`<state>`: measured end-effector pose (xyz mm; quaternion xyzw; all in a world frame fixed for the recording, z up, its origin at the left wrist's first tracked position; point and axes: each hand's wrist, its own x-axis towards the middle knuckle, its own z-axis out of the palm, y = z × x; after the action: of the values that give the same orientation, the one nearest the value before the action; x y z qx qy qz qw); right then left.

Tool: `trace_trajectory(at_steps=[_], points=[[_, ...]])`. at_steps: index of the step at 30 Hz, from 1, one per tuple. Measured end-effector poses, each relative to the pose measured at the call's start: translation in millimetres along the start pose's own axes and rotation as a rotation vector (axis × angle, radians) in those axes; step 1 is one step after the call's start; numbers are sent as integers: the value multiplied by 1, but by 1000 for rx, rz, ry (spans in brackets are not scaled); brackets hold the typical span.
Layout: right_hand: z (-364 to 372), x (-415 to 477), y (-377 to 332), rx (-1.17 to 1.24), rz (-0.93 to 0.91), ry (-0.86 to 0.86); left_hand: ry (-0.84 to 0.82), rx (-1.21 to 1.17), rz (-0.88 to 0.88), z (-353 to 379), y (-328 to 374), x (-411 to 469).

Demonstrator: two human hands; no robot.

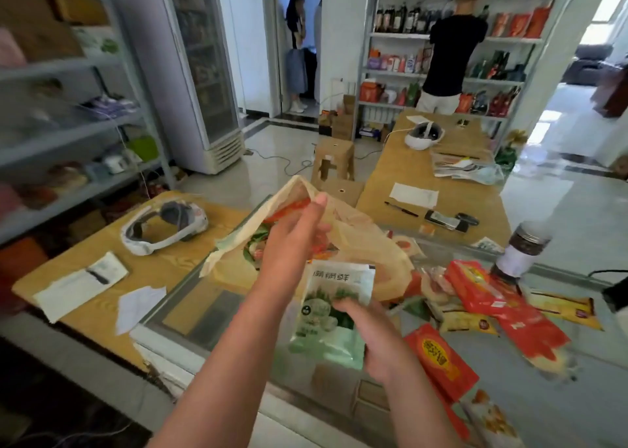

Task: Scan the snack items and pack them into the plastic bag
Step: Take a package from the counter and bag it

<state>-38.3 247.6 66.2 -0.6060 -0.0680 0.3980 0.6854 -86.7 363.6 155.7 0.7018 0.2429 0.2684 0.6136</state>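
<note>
We are at the packing step. Our left hand (292, 240) pinches the rim of the thin, translucent beige plastic bag (367, 240), holding its mouth open over the glass counter (190, 308); red and green packets already show inside. Our right hand (377, 335) grips a flat, glossy green-and-white snack pouch (326, 311) just at the bag's six o'clock. Next, we judge, the pouch must be tilted up and slid into the opening. More crinkly red and yellow packets (482, 294) lie at three o'clock, still unpacked.
</note>
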Motion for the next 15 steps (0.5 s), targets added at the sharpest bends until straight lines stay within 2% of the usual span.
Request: trace_trajectory(at_steps=[3, 6, 8, 12, 15], points=[[-2, 8, -13, 34, 72, -59, 110, 24, -35, 2, 20, 4], [-2, 15, -27, 31, 65, -148, 300, 213, -21, 0, 30, 11], [2, 22, -38, 76, 68, -127, 361, 321, -10, -4, 32, 17], [8, 55, -44, 337, 61, 99, 301, 325, -62, -11, 34, 33], [16, 74, -46, 399, 60, 137, 226, 322, -55, -10, 37, 46]])
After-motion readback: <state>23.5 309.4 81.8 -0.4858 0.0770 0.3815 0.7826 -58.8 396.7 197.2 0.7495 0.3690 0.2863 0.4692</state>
